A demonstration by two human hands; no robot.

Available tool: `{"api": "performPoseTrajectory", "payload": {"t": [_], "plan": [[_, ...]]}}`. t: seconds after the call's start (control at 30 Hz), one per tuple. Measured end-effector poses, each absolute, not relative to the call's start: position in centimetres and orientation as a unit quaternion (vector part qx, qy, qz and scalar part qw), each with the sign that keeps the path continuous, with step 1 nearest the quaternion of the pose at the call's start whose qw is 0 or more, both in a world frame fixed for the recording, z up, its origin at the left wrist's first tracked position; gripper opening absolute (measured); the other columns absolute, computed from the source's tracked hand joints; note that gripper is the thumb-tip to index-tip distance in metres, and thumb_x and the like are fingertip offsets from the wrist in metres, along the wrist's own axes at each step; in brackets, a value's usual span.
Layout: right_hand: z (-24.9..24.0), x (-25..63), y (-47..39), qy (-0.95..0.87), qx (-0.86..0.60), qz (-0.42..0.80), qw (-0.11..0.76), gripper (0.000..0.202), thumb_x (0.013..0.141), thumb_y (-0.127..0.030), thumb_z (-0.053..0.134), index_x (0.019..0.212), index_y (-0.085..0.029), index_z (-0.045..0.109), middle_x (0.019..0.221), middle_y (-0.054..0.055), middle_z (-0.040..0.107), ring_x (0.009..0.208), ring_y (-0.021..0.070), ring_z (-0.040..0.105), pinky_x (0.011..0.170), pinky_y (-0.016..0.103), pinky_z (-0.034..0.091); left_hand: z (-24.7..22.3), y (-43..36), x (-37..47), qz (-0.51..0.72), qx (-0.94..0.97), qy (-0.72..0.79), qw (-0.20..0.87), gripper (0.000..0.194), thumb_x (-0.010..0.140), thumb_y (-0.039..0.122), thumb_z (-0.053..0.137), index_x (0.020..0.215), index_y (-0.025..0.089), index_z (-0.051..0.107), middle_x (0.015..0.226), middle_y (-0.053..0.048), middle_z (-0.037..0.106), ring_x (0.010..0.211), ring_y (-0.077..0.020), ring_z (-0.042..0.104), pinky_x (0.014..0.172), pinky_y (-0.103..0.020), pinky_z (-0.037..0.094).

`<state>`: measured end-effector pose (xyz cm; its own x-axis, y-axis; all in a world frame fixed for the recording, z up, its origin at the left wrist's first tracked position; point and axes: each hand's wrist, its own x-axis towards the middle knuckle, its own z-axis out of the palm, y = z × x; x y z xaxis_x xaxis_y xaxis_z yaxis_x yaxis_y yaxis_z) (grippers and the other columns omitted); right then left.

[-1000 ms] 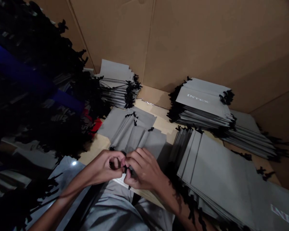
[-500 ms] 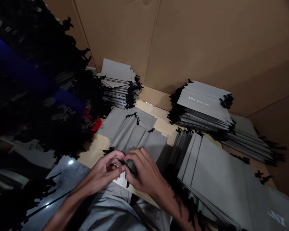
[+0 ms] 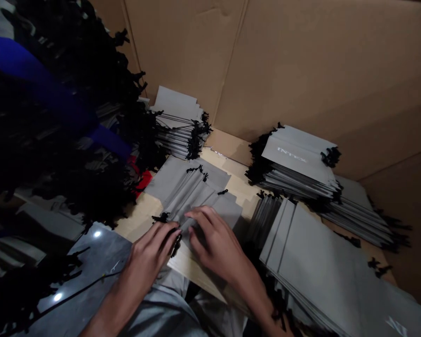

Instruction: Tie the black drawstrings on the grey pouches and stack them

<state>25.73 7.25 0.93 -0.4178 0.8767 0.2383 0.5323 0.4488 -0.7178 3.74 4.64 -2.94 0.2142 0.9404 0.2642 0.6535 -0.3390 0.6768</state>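
Observation:
Several grey cloth drawstring pouches (image 3: 187,192) lie overlapping on the pale wooden tabletop in front of me, with knotted black cords at their edges. My left hand (image 3: 152,245) is at the near end of these pouches. Its thumb and fingers are closed on a black cord (image 3: 176,245), whose knotted end hangs below the fingertips. Just to the right, my right hand (image 3: 214,241) hovers low over the grey cloth with thumb and fingers apart and nothing between them. The cloth under both hands is partly hidden.
Stacked grey pouches (image 3: 298,154) printed INTEX stand at the back right, another stack (image 3: 178,110) at the back left. A large pile (image 3: 312,267) lies to my right. Dark corded bundles (image 3: 56,131) with a blue strap (image 3: 66,107) rise at left. Cardboard walls (image 3: 301,61) close off the back.
My hands were together, fingertips meeting at the black cord. Now they are apart: my right hand has let go and opened, while my left hand has turned palm down.

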Motion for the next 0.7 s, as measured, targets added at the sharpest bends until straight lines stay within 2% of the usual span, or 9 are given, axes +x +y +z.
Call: {"api": "performPoseTrajectory", "payload": {"t": [0.1, 0.2, 0.33, 0.43, 0.53, 0.7], "plan": [[0.8, 25.1, 8.5, -0.796, -0.393, 0.321, 0.329, 0.038, 0.104, -0.014, 0.057, 0.139, -0.027, 0.064, 0.146, 0.009, 0.068, 0.124, 0.0251, 0.071, 0.107, 0.043, 0.06, -2.4, 4.8, 3.7, 0.362, 0.751, 0.516, 0.196, 0.017, 0.112, 0.025, 0.06, 0.122, 0.028, 0.072, 0.108, -0.001, 0.078, 0.097, -0.0168, 0.08, 0.09, -0.023, 0.058], [0.8, 25.0, 9.6, -0.803, -0.34, 0.381, 0.309, 0.048, 0.095, -0.01, 0.064, 0.14, -0.027, 0.067, 0.151, 0.006, 0.068, 0.108, 0.0197, 0.076, 0.093, 0.034, 0.062, -1.8, 5.1, 3.7, 0.383, 0.746, 0.496, 0.226, 0.014, 0.109, 0.021, 0.063, 0.117, 0.028, 0.073, 0.104, 0.001, 0.079, 0.093, -0.0149, 0.079, 0.086, -0.02, 0.06], [0.5, 25.5, 10.2, -0.807, -0.332, 0.401, 0.277, 0.035, 0.102, -0.02, 0.066, 0.136, -0.025, 0.071, 0.131, 0.006, 0.075, 0.086, 0.0159, 0.072, 0.079, 0.03, 0.058, -1.8, 5.5, 3.4, 0.381, 0.723, 0.491, 0.3, 0.01, 0.106, 0.024, 0.069, 0.112, 0.029, 0.075, 0.102, 0.002, 0.081, 0.087, -0.0137, 0.08, 0.075, -0.017, 0.061], [-0.4, 25.9, 10.2, -0.807, -0.345, 0.382, 0.289, 0.028, 0.105, -0.029, 0.068, 0.132, -0.024, 0.072, 0.116, 0.006, 0.073, 0.086, 0.0176, 0.069, 0.079, 0.031, 0.055, -2.0, 5.7, 3.4, 0.386, 0.697, 0.507, 0.328, 0.007, 0.103, 0.027, 0.074, 0.109, 0.028, 0.078, 0.099, 0.003, 0.083, 0.086, -0.0141, 0.081, 0.074, -0.017, 0.062], [-1.4, 26.0, 10.2, -0.804, -0.345, 0.384, 0.296, 0.022, 0.107, -0.031, 0.068, 0.127, -0.021, 0.071, 0.107, 0.006, 0.069, 0.088, 0.0185, 0.067, 0.081, 0.031, 0.054, -1.9, 5.8, 3.6, 0.394, 0.695, 0.512, 0.317, 0.009, 0.101, 0.026, 0.078, 0.108, 0.029, 0.081, 0.098, 0.003, 0.084, 0.082, -0.0131, 0.079, 0.075, -0.018, 0.061], [-2.2, 26.1, 9.9, -0.807, -0.343, 0.378, 0.298, 0.016, 0.112, -0.032, 0.063, 0.122, -0.021, 0.069, 0.108, 0.007, 0.068, 0.096, 0.0207, 0.067, 0.087, 0.033, 0.054, -1.3, 5.8, 3.7, 0.389, 0.682, 0.522, 0.335, 0.013, 0.101, 0.024, 0.075, 0.11, 0.028, 0.085, 0.1, 0.0, 0.086, 0.081, -0.0138, 0.078, 0.069, -0.019, 0.059]]}}
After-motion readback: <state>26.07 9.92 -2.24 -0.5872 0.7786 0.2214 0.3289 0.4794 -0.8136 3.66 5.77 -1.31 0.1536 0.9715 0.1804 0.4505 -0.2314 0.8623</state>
